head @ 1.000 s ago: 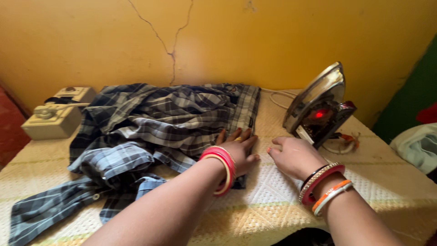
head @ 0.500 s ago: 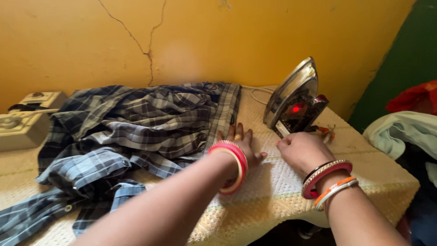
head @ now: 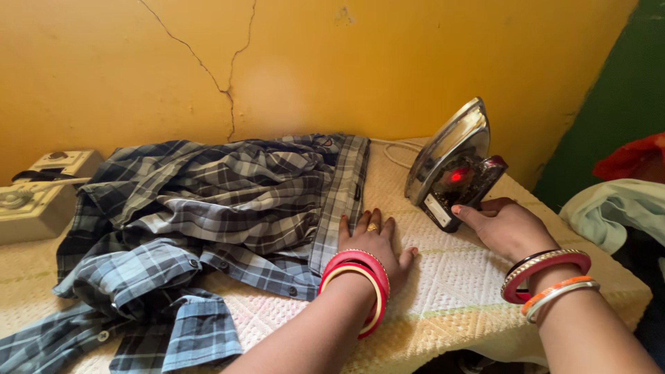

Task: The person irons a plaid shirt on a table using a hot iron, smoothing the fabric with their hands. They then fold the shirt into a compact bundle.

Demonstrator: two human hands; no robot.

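Note:
A blue and grey checked shirt [head: 208, 208] lies crumpled across the cream woven cover [head: 450, 291] of the table. My left hand [head: 370, 242] lies flat, fingers spread, on the cover at the shirt's right edge, touching its button placket. A metal electric iron [head: 450, 163] stands upright on its heel at the back right, with a red light glowing. My right hand [head: 506, 225] is at the iron's heel, thumb touching its base and fingers curled towards the handle. Whether it grips the handle is hidden. Both wrists wear bangles.
Two cream switch boxes [head: 38, 197] sit at the left edge against the cracked yellow wall. The iron's white cord [head: 391, 149] loops behind the shirt. Pale green cloth [head: 616, 208] and red cloth [head: 637, 159] lie off the table's right side.
My right hand has moved from the cover up to the iron's heel. My left hand has spread flat at the shirt's edge. The camera has shifted slightly.

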